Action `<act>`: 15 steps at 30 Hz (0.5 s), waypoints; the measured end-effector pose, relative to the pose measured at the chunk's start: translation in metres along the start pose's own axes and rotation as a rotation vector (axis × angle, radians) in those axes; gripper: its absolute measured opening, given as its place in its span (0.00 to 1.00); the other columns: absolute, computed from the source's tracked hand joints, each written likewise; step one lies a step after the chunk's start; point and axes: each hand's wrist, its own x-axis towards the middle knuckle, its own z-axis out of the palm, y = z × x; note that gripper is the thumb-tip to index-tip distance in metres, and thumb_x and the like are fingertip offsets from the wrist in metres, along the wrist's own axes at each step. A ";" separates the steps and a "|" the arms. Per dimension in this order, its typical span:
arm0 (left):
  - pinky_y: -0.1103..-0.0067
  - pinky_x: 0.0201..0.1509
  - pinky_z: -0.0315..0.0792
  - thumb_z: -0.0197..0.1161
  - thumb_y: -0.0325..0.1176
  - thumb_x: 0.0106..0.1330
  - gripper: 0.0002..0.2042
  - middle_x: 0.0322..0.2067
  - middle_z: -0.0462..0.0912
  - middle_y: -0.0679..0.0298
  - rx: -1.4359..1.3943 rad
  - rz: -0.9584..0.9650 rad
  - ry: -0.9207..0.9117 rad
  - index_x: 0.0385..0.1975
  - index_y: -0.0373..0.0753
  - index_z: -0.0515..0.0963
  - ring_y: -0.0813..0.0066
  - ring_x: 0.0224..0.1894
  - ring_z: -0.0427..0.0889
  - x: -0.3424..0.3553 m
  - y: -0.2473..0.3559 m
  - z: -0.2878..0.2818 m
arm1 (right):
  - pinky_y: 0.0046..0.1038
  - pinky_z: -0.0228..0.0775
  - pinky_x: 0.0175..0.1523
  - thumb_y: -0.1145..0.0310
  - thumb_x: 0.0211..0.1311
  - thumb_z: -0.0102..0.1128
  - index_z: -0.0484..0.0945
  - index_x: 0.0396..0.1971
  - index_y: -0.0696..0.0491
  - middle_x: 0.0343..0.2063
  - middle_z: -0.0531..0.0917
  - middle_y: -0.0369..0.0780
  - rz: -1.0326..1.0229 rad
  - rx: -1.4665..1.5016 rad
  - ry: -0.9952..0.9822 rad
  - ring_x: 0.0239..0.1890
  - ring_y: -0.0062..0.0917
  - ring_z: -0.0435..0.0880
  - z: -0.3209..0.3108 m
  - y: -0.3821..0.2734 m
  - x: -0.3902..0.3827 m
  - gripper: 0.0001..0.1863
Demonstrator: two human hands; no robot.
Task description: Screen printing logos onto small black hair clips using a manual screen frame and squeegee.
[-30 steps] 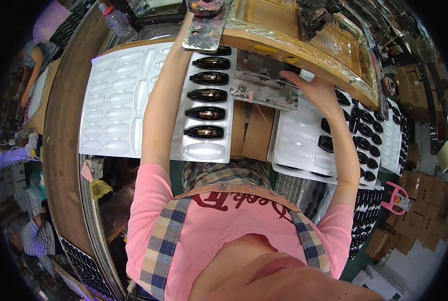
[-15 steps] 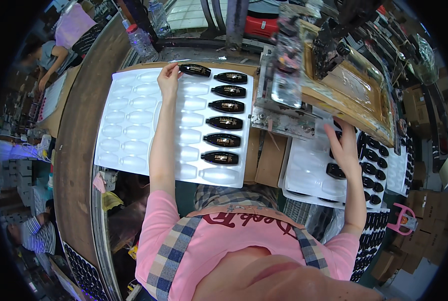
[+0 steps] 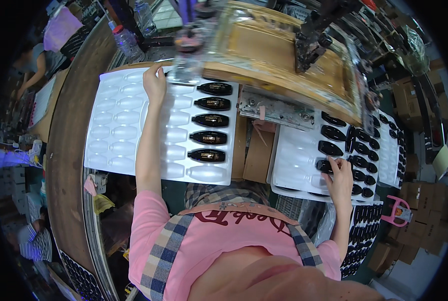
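Overhead view, person in pink top at work betw. 2 white trays. L hand is over the upper part of the L tray, fingers pinched together; can't tell if they hold anything, as a blurred metal clamp covers the spot just beside. R hand has fingers & thumb closed on the near end of a black bottle, which lies in the R tray.

Progress: L tray's rightmost column has 5 lettered bottles in clear view, plus part of another up top; its bottom slot is bare, as are the visible slots in cols. further L. In the R tray, 3 more dark bottles lie above the gripped one, w/ bare slots to their L. Betw. trays, a wooden frame, blurred, is above a metal jig.
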 end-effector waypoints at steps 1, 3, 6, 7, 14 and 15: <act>0.72 0.45 0.65 0.57 0.29 0.52 0.10 0.34 0.78 0.54 -0.129 -0.041 -0.059 0.33 0.34 0.76 0.58 0.40 0.74 0.002 0.008 0.000 | 0.30 0.65 0.40 0.69 0.42 0.64 0.71 0.43 0.57 0.36 0.72 0.45 0.003 0.055 0.076 0.35 0.34 0.72 -0.001 0.005 0.000 0.24; 0.72 0.46 0.65 0.57 0.28 0.52 0.11 0.34 0.78 0.54 -0.378 -0.128 -0.172 0.35 0.34 0.75 0.59 0.41 0.73 0.014 0.048 -0.017 | 0.28 0.67 0.35 0.67 0.42 0.64 0.71 0.41 0.57 0.34 0.73 0.44 -0.007 0.163 0.228 0.29 0.32 0.73 -0.003 0.011 0.004 0.23; 0.71 0.48 0.65 0.54 0.27 0.54 0.10 0.35 0.77 0.53 -0.363 0.036 -0.228 0.36 0.34 0.74 0.60 0.43 0.73 0.022 0.118 -0.034 | 0.18 0.59 0.26 0.69 0.45 0.64 0.67 0.44 0.57 0.24 0.73 0.38 0.159 0.491 0.365 0.18 0.18 0.64 -0.004 0.017 0.014 0.24; 0.71 0.48 0.65 0.53 0.28 0.55 0.10 0.35 0.77 0.53 -0.359 0.129 -0.216 0.36 0.34 0.74 0.60 0.43 0.73 0.023 0.133 -0.032 | 0.15 0.57 0.23 0.70 0.46 0.64 0.66 0.44 0.57 0.20 0.73 0.36 0.218 0.597 0.409 0.14 0.13 0.61 -0.005 0.018 0.019 0.24; 0.78 0.45 0.68 0.54 0.27 0.56 0.10 0.34 0.78 0.58 -0.401 0.451 -0.298 0.37 0.32 0.74 0.69 0.38 0.76 0.045 0.212 0.013 | 0.18 0.66 0.39 0.72 0.48 0.61 0.66 0.48 0.59 0.53 0.64 0.42 -0.165 0.926 0.303 0.34 0.19 0.72 -0.006 -0.014 0.092 0.25; 0.78 0.45 0.68 0.54 0.27 0.56 0.10 0.34 0.78 0.59 -0.398 0.432 -0.330 0.37 0.32 0.75 0.70 0.38 0.76 0.048 0.215 0.018 | 0.20 0.66 0.41 0.72 0.48 0.61 0.66 0.48 0.59 0.50 0.67 0.43 -0.211 0.914 0.264 0.36 0.21 0.73 -0.008 -0.023 0.104 0.25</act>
